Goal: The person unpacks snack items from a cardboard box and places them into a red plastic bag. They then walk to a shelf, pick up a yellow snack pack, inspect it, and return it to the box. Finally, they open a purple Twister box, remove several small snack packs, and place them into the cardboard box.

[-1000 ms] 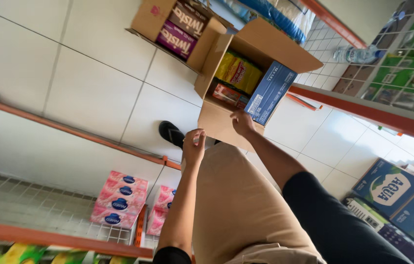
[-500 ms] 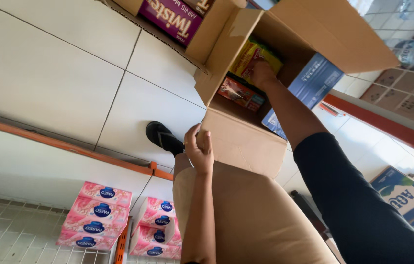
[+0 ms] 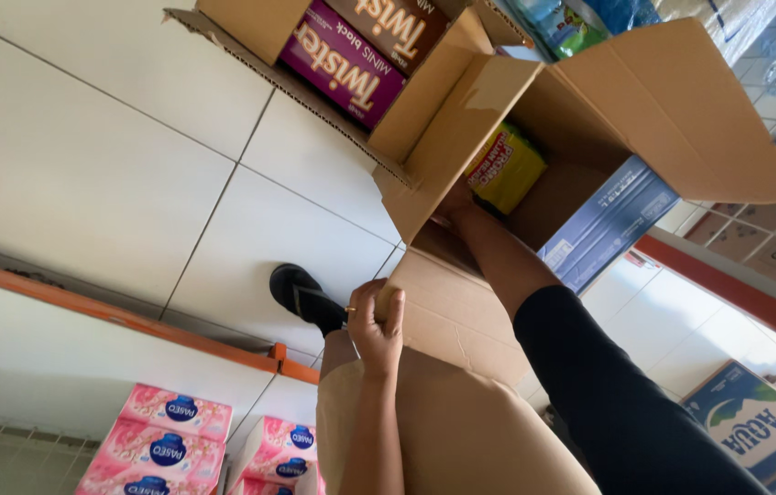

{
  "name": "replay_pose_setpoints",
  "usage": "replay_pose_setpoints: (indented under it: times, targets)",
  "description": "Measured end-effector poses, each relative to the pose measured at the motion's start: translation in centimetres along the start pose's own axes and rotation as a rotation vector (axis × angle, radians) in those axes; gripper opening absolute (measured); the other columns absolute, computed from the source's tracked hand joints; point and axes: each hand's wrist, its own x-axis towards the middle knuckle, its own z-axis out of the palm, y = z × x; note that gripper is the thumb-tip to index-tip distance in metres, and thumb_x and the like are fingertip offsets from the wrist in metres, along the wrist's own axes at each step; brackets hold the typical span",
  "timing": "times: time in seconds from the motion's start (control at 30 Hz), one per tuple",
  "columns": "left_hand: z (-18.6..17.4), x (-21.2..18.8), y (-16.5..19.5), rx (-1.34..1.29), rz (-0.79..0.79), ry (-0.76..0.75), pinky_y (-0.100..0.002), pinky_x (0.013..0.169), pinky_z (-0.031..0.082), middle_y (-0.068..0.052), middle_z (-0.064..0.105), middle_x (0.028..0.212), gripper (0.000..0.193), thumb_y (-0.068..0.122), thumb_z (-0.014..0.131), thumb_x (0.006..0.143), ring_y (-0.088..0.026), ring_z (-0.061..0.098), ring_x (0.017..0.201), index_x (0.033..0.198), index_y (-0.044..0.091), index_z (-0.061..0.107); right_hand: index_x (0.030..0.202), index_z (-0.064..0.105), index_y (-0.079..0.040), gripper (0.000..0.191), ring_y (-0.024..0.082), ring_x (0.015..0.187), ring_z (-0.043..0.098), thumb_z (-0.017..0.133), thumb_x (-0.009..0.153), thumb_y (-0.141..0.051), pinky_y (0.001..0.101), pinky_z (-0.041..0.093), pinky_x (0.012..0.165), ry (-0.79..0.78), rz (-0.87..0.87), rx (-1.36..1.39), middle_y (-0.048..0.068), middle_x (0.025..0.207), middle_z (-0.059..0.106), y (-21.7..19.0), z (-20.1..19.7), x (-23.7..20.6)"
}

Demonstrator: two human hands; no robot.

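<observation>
At the lower left, pink tissue packs (image 3: 163,445) are stacked on a shelf, below an orange shelf rail (image 3: 113,316) that runs across the white tiled floor (image 3: 85,174). Just right of the rail's end, a foot in a black sandal (image 3: 303,298) is seen on the tiles. Above it, at the top of the view, a second carton (image 3: 250,27) is seen holding purple and brown biscuit boxes (image 3: 344,62).

Near the centre, the left hand (image 3: 377,323) is closed around the near edge of an open cardboard box (image 3: 456,316), with the thumb and fingers curled over the lip. The box is propped at the person's knees, its flaps spread wide, with one large flap (image 3: 681,110) opened toward the upper right.

The right hand (image 3: 454,203) is reached deep inside the box, just beside a yellow packet (image 3: 505,170). Its fingers are hidden behind a flap, so their state cannot be told; the packet may be touched. A blue box (image 3: 608,225) is seen standing against the inner wall to the right. At the far lower right, blue water cartons (image 3: 759,435) are stacked.
</observation>
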Motion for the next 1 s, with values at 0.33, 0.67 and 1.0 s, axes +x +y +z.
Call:
replay_pose_setpoints:
  times: [0.33,0.67,1.0]
  targets:
    - [0.7,-1.4,-5.7,0.008,-0.030,-0.055,-0.035,0.077,0.056,-0.010,0.072,0.105,0.018,0.014,0.077,0.092,-0.027,0.070,0.089,0.103,0.002,0.069,0.137,0.063,-0.011,0.060,0.038,0.124,0.060,0.077,0.080,-0.021,0.0424,0.048,0.108,0.037,0.172,-0.174,0.023,0.132,0.064,-2.4,-12.9,3.4]
    - [2.0,0.1,-7.5,0.118,-0.012,-0.101,-0.036,0.074,0.056,-0.010,0.072,0.103,0.022,0.019,0.077,0.091,-0.028,0.071,0.086,0.101,0.002,0.070,0.142,0.060,-0.012,0.071,0.036,0.126,0.060,0.081,0.075,-0.022,0.0408,0.048,0.110,-0.029,0.147,-0.207,0.022,0.133,0.064,-2.5,-15.2,3.8]
    - [1.2,3.3,-1.7,0.113,-0.047,-0.153,-0.036,0.060,0.049,-0.009,0.070,0.094,0.022,0.022,0.077,0.091,-0.026,0.063,0.068,0.096,0.002,0.069,0.146,0.056,-0.013,0.081,0.035,0.127,0.059,0.085,0.071,-0.023,0.0393,0.047,0.111,-0.026,0.056,-0.160,0.020,0.134,0.064,5.8,-10.1,4.0]
